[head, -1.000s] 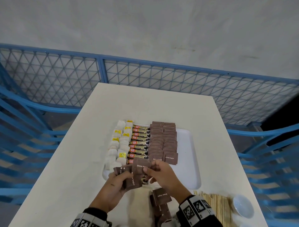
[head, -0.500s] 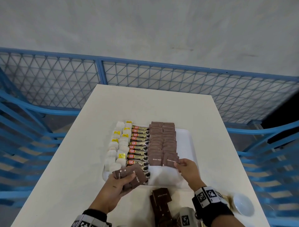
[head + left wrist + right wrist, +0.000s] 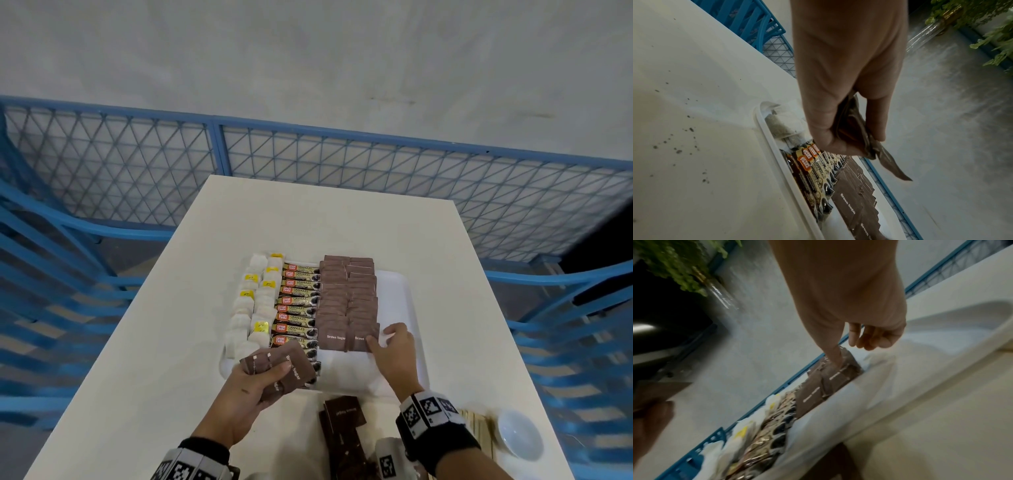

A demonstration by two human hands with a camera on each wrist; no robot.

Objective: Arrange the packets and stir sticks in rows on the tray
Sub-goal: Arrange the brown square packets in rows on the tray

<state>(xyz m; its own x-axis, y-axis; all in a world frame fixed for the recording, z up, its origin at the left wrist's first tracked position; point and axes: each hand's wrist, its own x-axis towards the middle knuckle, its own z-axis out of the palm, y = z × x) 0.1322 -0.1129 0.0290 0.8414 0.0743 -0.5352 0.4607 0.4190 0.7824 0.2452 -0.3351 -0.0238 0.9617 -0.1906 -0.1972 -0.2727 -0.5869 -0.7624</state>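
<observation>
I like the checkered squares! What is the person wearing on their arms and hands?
Both hands are bare, with no gloves. The right wrist wears a black band carrying white tiles printed with black square-pattern markers. The left wrist has a black cuff and a grey band with the same kind of markers. No rings or watch show.

Stir sticks [image 3: 479, 433] half hidden behind right wrist. Loose packets [image 3: 342, 431] cut off at bottom edge. Right-wrist view blurred; coffee sachets' [image 3: 764, 434] print unreadable there.
</observation>
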